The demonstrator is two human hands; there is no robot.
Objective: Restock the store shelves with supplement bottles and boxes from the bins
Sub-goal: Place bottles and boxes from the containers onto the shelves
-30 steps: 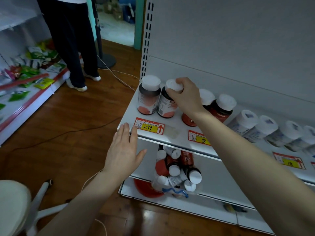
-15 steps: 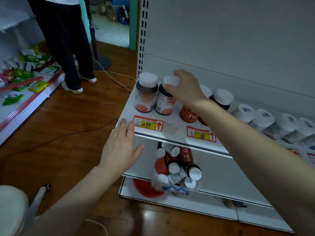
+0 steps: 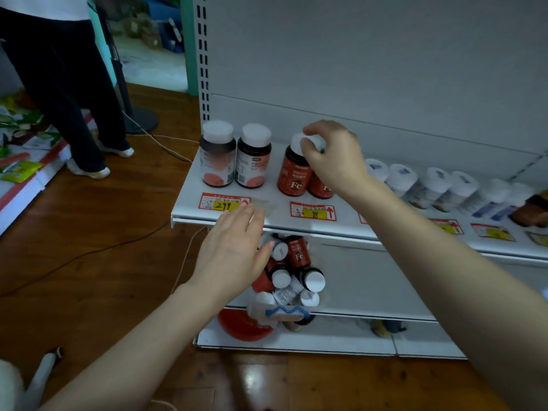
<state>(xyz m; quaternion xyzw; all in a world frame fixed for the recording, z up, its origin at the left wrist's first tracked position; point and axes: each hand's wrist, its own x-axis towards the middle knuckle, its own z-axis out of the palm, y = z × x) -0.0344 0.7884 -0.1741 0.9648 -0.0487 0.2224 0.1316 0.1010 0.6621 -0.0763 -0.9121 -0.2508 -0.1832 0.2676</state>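
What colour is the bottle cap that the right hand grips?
White; the cap shows best in the head view.

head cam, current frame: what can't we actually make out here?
All in the head view:
- The right hand grips a white cap, and the hand hides which of the two Fe bottles it tops.
- Clear bin: the left hand covers its left side and the shelf hides its top.
- Price tag: mostly behind the right forearm.
- Brown bottle: cut off by the right edge and blurred.
- White bottles: labels too blurred to read.
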